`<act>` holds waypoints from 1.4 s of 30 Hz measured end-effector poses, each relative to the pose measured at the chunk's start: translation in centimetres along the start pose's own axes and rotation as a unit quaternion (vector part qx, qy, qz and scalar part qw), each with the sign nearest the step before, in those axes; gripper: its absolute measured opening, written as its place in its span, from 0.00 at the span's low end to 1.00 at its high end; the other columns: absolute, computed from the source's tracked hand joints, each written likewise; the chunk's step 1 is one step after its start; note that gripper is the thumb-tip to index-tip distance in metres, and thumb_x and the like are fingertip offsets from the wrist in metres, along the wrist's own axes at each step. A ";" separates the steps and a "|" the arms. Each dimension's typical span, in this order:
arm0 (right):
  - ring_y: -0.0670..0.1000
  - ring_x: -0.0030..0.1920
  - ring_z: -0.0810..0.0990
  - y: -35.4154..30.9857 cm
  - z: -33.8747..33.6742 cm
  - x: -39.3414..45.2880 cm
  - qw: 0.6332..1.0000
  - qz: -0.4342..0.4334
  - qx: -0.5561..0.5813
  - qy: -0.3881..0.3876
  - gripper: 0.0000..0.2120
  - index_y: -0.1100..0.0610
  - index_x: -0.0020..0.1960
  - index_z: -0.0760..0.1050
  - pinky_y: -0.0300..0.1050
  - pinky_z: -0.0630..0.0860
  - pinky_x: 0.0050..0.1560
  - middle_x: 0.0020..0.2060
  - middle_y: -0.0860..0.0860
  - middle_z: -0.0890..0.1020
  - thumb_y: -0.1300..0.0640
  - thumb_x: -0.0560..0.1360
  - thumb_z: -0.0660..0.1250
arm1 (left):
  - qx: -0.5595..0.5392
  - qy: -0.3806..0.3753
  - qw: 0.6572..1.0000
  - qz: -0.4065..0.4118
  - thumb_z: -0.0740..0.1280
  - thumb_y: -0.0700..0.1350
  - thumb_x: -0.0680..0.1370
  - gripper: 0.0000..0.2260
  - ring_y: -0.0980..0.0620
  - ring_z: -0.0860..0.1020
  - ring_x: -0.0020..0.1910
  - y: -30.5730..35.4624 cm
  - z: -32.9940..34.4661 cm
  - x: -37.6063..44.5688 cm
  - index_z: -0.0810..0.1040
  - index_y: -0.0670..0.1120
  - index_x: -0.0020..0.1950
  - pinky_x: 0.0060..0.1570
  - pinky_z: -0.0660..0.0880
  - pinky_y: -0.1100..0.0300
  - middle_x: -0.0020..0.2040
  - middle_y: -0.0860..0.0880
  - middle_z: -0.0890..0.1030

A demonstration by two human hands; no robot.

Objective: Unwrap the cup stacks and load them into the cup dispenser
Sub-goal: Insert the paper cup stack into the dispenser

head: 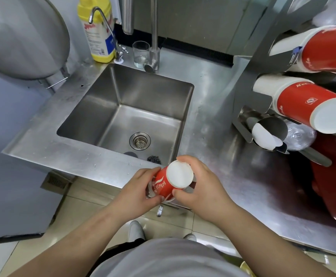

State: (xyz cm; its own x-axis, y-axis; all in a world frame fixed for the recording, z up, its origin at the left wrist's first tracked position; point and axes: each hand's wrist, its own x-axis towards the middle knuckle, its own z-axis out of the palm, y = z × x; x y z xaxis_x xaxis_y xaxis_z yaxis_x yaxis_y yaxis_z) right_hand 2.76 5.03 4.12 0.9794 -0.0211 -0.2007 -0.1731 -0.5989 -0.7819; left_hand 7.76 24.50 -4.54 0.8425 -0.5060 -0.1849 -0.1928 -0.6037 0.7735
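Single head cam, wide-angle, looks steeply down & fwd over the sink (123,108) and counter (213,100); hands close below; no 2nd view.

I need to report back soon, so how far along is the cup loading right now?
Partly done. Two dispenser tubes already show red cups: the top one and the middle one. In hand: the left hand and right hand hold a red cup stack with clear wrap still around it. Left: finish unwrapping and load it, perhaps into the lower tube.
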 end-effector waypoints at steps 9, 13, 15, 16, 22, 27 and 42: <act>0.40 0.54 0.78 0.2 -3.6 -1.5 0.989 0.014 0.122 0.085 0.31 0.37 0.60 0.69 0.38 0.79 0.53 0.58 0.44 0.77 0.62 0.65 0.75 | 0.011 0.028 0.997 0.074 0.74 0.49 0.70 0.32 0.64 0.69 0.63 4.2 -1.0 1.7 0.67 0.55 0.72 0.63 0.71 0.64 0.65 0.58 0.69; 0.42 0.58 0.77 -1.6 -6.9 -2.9 0.985 -0.037 0.085 0.147 0.33 0.35 0.60 0.69 0.43 0.77 0.57 0.58 0.39 0.76 0.61 0.64 0.75 | 0.000 0.048 0.988 0.149 0.72 0.52 0.68 0.32 0.65 0.68 0.65 8.1 -2.1 3.5 0.68 0.55 0.71 0.61 0.71 0.66 0.65 0.57 0.71; 0.42 0.58 0.76 -2.6 -8.9 -3.7 0.979 -0.068 0.067 0.180 0.33 0.34 0.60 0.68 0.41 0.77 0.57 0.58 0.37 0.76 0.61 0.64 0.76 | -0.004 0.061 0.981 0.186 0.70 0.54 0.67 0.32 0.66 0.68 0.64 10.6 -2.6 4.5 0.69 0.55 0.70 0.59 0.70 0.70 0.64 0.56 0.71; 0.42 0.59 0.76 -3.0 -9.8 -4.1 0.975 -0.082 0.058 0.197 0.34 0.33 0.60 0.68 0.41 0.76 0.57 0.58 0.37 0.76 0.60 0.64 0.76 | -0.004 0.067 0.977 0.204 0.71 0.53 0.67 0.32 0.66 0.68 0.64 11.8 -2.8 5.0 0.69 0.54 0.70 0.58 0.70 0.72 0.64 0.55 0.72; 0.41 0.61 0.75 -4.2 -14.7 -6.8 0.945 -0.141 0.010 0.296 0.36 0.29 0.60 0.65 0.34 0.73 0.56 0.58 0.35 0.75 0.57 0.64 0.78 | -0.008 0.085 0.944 0.319 0.73 0.49 0.68 0.31 0.63 0.68 0.65 18.8 -3.7 7.3 0.70 0.52 0.71 0.55 0.70 0.73 0.64 0.59 0.69; 0.45 0.63 0.75 -5.2 -18.0 -8.6 0.906 -0.200 -0.028 0.373 0.36 0.32 0.62 0.65 0.45 0.76 0.58 0.60 0.36 0.74 0.56 0.63 0.77 | 0.019 0.106 0.914 0.392 0.76 0.44 0.69 0.31 0.64 0.66 0.66 24.5 -4.7 8.7 0.70 0.50 0.70 0.58 0.68 0.73 0.66 0.54 0.71; 0.43 0.66 0.71 -3.8 -22.5 -11.8 0.813 -0.286 -0.134 0.488 0.30 0.52 0.65 0.68 0.39 0.70 0.64 0.62 0.46 0.73 0.56 0.66 0.75 | -0.005 0.103 0.856 0.507 0.72 0.49 0.70 0.29 0.54 0.68 0.68 32.3 -2.2 11.1 0.70 0.46 0.69 0.61 0.73 0.53 0.67 0.50 0.70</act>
State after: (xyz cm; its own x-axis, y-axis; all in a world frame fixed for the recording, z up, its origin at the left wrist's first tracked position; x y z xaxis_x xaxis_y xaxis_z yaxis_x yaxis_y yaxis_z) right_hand -5.82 -10.50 22.72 0.5297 -0.2243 0.8180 0.2409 -0.8849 -0.3987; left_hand 12.00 0.74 19.74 0.3161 -0.6466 0.6943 -0.8734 0.0875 0.4792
